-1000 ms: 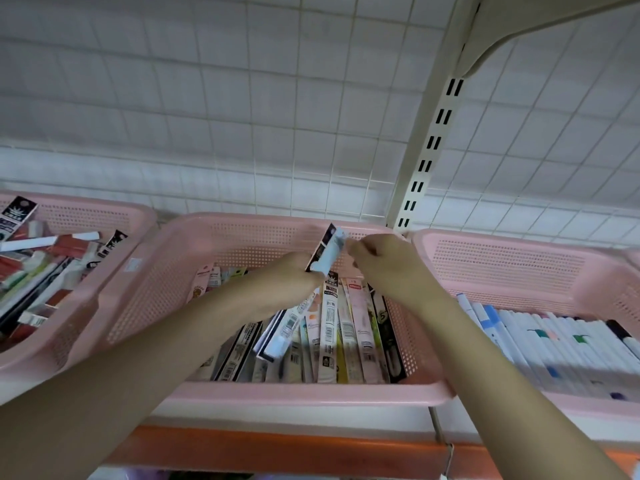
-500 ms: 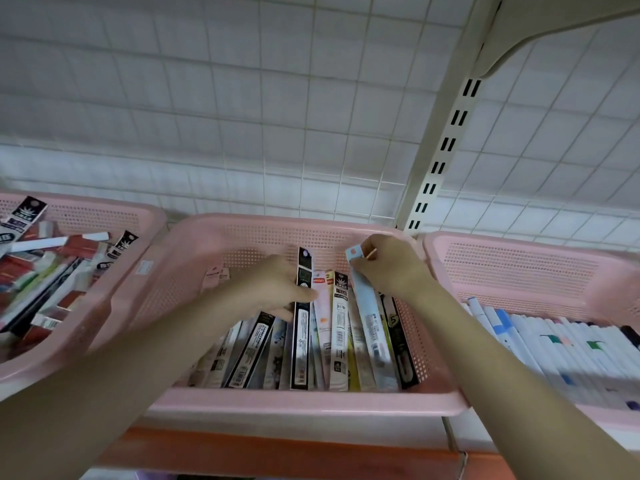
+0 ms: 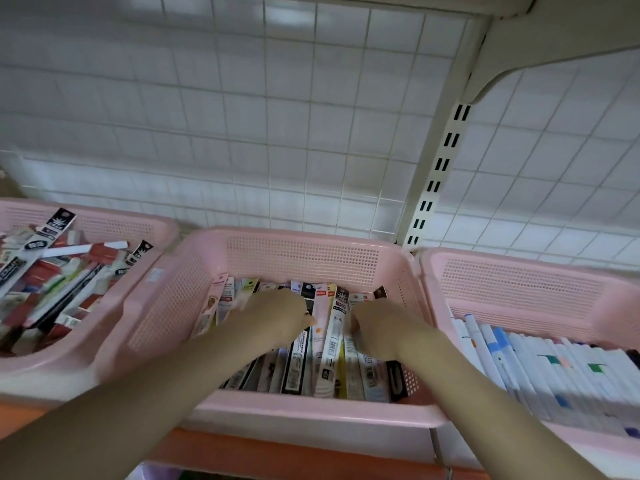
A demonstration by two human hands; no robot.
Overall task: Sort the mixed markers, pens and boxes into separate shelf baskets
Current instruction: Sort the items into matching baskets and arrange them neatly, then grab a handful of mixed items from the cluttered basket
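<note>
The middle pink basket (image 3: pixel 304 258) holds a row of long packaged pens lying side by side. My left hand (image 3: pixel 277 315) is down in it, its thumb and bent fingers closed on a black pen pack (image 3: pixel 298 358) within the row. My right hand (image 3: pixel 384 329) sits just to the right with its back toward me. Its fingers curl down among the pale packs (image 3: pixel 369 374) near the basket's right wall, and whether they hold one is hidden. A white pack with a black top (image 3: pixel 335 327) stands between the two hands.
A left pink basket (image 3: pixel 114 223) holds a jumbled heap of mixed packs and boxes. The right pink basket (image 3: pixel 519 271) holds white markers (image 3: pixel 540 372) in a neat row. A slotted shelf upright (image 3: pixel 440 161) and a wire grid back panel rise behind. An orange shelf edge (image 3: pixel 294 455) runs below.
Both hands have dropped into the middle basket. The black pack and the pale blue pack they held up now lie in the row with the others.
</note>
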